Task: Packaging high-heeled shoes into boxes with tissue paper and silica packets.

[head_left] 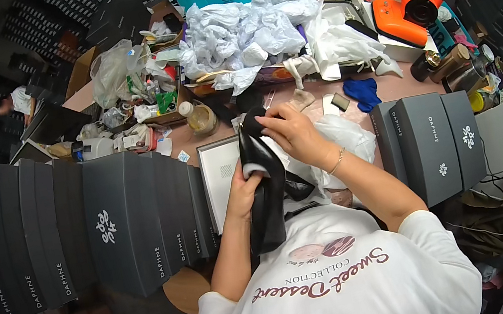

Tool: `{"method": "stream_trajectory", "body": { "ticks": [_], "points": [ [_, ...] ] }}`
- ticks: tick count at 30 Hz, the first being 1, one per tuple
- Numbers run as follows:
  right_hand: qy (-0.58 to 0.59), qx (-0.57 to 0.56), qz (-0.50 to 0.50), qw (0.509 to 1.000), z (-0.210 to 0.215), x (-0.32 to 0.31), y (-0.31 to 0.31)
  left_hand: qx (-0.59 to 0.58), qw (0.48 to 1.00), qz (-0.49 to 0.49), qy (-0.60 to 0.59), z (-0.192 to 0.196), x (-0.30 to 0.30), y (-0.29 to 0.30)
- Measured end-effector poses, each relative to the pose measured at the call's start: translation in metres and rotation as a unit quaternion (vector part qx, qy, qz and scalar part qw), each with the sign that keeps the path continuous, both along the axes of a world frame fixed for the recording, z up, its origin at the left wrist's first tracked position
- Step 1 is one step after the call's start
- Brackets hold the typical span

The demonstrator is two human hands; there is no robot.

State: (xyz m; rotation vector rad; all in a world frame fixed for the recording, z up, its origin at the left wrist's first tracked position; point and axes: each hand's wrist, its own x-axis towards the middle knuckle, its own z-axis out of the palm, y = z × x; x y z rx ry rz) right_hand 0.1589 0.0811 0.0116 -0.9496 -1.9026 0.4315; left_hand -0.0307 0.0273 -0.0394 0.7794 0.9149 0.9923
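Shoe, black, at near edge of table; grip of left hand wraps it; grip of right hand pinches dark pad at its tip.

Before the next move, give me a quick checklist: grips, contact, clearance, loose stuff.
1. Left hand gripping the glossy black shoe: ok.
2. Right hand fingers on the dark pad: ok.
3. Pad pressed against the shoe: cannot tell; the two overlap in this view.
4. Clear space by the right wrist: not ok; crumpled white wrapping lies close by.
5. White cap on the bottle: ok.
6. Blue cloth apart from both hands: ok.
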Motion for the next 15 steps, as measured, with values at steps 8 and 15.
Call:
{"method": "stream_trajectory", "body": {
  "ticks": [8, 15],
  "points": [
    [-0.054, -0.037, 0.249, 0.966, 0.01, -0.044, -0.112, -0.109, 0.958, 0.155, -0.217, -0.037, -0.019, 0.037],
    [0.055, 0.003, 0.097, 0.994, 0.053, -0.007, -0.072, -0.043, 0.863, 0.16, -0.478, -0.039, -0.017, 0.021]
  ]
}}
